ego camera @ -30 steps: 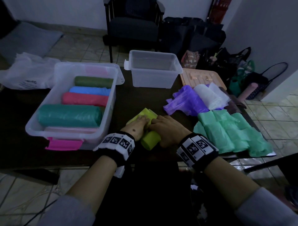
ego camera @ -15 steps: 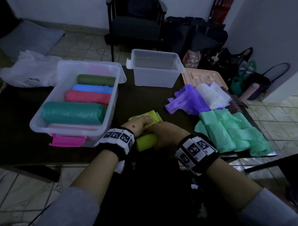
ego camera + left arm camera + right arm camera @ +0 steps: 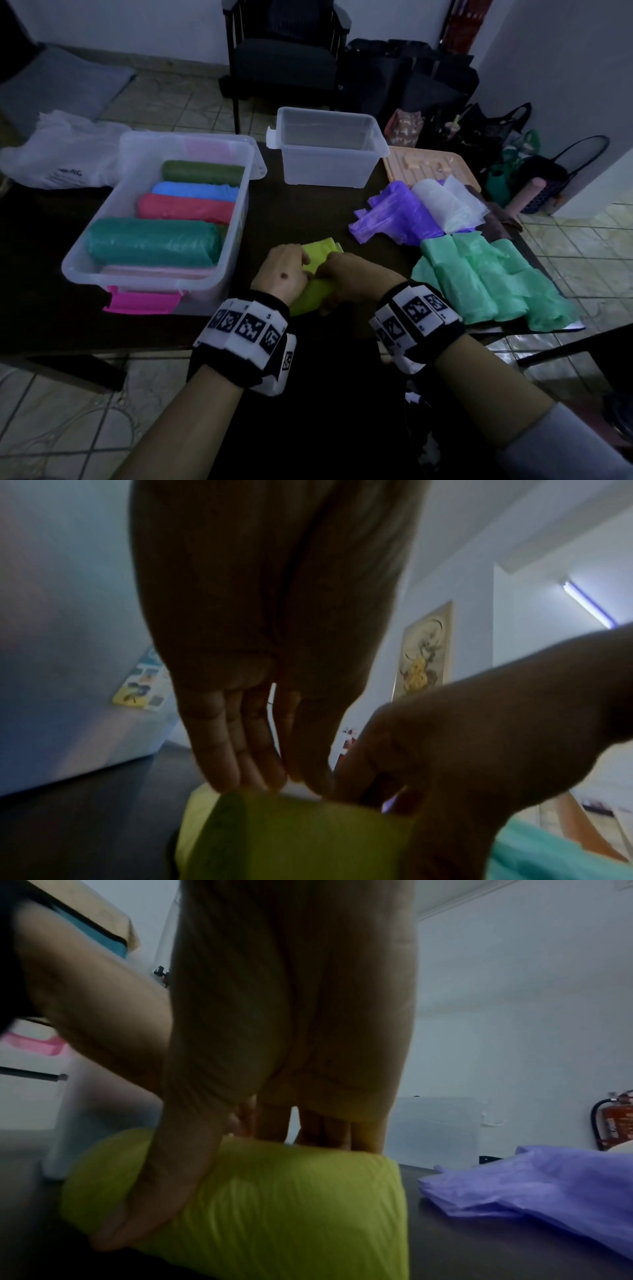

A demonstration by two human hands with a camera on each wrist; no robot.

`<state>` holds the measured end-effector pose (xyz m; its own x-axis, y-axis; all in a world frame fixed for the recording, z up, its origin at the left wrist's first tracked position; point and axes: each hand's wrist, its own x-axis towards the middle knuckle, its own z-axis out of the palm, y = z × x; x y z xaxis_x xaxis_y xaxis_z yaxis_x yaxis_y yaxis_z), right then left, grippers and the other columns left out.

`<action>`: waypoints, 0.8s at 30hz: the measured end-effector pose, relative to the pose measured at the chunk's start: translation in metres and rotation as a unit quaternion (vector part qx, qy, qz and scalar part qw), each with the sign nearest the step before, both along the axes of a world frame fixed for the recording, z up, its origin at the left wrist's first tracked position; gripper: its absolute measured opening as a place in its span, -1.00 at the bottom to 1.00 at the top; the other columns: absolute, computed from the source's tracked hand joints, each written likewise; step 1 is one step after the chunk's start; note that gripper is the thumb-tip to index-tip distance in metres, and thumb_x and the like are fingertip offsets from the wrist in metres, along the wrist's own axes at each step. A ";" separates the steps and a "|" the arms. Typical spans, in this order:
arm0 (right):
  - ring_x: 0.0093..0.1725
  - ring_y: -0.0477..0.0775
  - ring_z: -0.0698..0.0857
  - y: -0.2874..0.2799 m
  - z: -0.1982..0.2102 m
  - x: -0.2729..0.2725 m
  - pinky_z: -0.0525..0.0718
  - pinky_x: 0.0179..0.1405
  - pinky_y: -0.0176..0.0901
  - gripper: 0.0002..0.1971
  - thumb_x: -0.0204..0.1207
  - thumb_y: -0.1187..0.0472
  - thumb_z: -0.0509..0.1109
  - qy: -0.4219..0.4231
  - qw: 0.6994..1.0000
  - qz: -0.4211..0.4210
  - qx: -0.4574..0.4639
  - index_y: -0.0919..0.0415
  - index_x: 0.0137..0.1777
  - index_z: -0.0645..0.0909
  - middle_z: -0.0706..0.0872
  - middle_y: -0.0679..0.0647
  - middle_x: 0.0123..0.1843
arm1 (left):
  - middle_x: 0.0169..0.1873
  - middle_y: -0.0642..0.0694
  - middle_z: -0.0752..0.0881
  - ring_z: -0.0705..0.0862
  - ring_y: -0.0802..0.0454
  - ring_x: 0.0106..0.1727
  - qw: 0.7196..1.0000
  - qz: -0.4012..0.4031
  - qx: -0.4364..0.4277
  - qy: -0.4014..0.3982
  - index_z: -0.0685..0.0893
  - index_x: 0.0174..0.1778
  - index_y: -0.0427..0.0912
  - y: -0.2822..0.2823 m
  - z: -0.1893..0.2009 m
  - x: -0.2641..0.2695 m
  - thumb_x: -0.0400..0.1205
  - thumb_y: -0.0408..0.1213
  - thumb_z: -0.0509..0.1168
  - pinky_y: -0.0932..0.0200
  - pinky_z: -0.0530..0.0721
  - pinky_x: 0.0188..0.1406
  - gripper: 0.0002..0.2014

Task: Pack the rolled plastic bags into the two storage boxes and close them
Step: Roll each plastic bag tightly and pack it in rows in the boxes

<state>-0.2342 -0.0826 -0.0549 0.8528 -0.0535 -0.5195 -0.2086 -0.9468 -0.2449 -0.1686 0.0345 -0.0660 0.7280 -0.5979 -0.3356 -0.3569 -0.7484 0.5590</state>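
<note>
A yellow-green bag roll (image 3: 310, 298) lies at the table's near edge, its flat tail (image 3: 322, 250) spread beyond it. My left hand (image 3: 286, 270) presses on the roll with straight fingers (image 3: 232, 750). My right hand (image 3: 346, 277) grips it, thumb (image 3: 147, 1204) in front and fingers over the back of the roll (image 3: 291, 1204). The large clear box (image 3: 253, 161) on the left holds teal (image 3: 152, 243), red (image 3: 185, 209), blue (image 3: 195, 192) and dark green (image 3: 202, 173) rolls. The small clear box (image 3: 329, 164) stands empty behind.
Loose purple bags (image 3: 394, 216), a white roll (image 3: 442, 202) and light green bags (image 3: 486, 281) lie on the right. A beige lid (image 3: 428, 164) lies behind them. A pink lid (image 3: 142, 303) sits under the large box. A white shopping bag (image 3: 65, 161) lies far left.
Both hands have stayed on the yellow-green roll and drawn it slightly nearer the table's edge. Less of its flat tail shows.
</note>
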 end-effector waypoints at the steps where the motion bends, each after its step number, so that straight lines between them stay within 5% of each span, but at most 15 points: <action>1: 0.34 0.10 0.48 -0.001 0.001 0.002 0.44 0.15 -0.17 -0.34 0.36 0.07 0.57 0.003 1.000 -0.005 0.007 0.14 0.46 0.47 0.51 0.10 0.35 | 0.35 -0.11 0.55 0.54 -0.01 0.34 1.000 -0.003 0.004 0.018 0.55 0.36 -0.10 0.004 0.004 -0.002 0.62 -0.28 0.32 0.08 0.50 0.32 -0.63; 9: 0.16 0.00 0.54 -0.007 0.000 0.004 0.45 -0.03 -0.22 -0.50 0.39 0.09 0.55 -0.006 0.996 -0.071 0.054 0.15 0.31 0.53 0.58 0.05 0.24 | 0.35 -0.13 0.50 0.58 -0.08 0.27 0.993 -0.088 0.073 0.009 0.52 0.38 -0.02 0.012 0.006 -0.009 0.43 -0.29 0.52 0.03 0.63 0.19 -0.41; 14: 0.43 0.09 0.36 0.003 0.006 -0.009 0.44 0.31 -0.04 -0.42 0.41 0.09 0.53 -0.067 0.997 -0.033 -0.010 0.10 0.41 0.44 0.40 0.09 0.41 | 0.30 -0.16 0.52 0.59 -0.11 0.22 0.992 -0.094 0.081 -0.003 0.56 0.33 -0.10 0.005 0.010 -0.003 0.54 -0.35 0.39 -0.01 0.64 0.18 -0.58; 18: 0.38 0.11 0.42 0.013 0.000 -0.027 0.50 0.28 -0.01 -0.44 0.46 0.12 0.47 -0.113 0.989 0.015 -0.093 0.12 0.43 0.38 0.43 0.10 0.39 | 0.29 -0.14 0.53 0.57 -0.10 0.26 0.986 -0.105 0.125 0.024 0.56 0.34 -0.09 -0.002 0.015 0.002 0.49 -0.37 0.46 -0.02 0.63 0.20 -0.51; 24: 0.36 0.12 0.45 0.013 -0.005 -0.026 0.48 0.33 -0.02 -0.55 0.59 0.22 0.30 -0.117 0.991 -0.005 -0.068 0.18 0.47 0.40 0.45 0.14 0.38 | 0.34 -0.20 0.48 0.56 -0.14 0.26 0.985 -0.121 0.121 -0.023 0.49 0.40 -0.16 -0.009 0.019 0.001 0.59 -0.41 0.30 -0.01 0.61 0.21 -0.57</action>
<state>-0.2602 -0.0699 -0.0596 0.9480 -0.1183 -0.2956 -0.1705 -0.9727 -0.1574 -0.1675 0.0257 -0.0468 0.5924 -0.6622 -0.4590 -0.5613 -0.7478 0.3545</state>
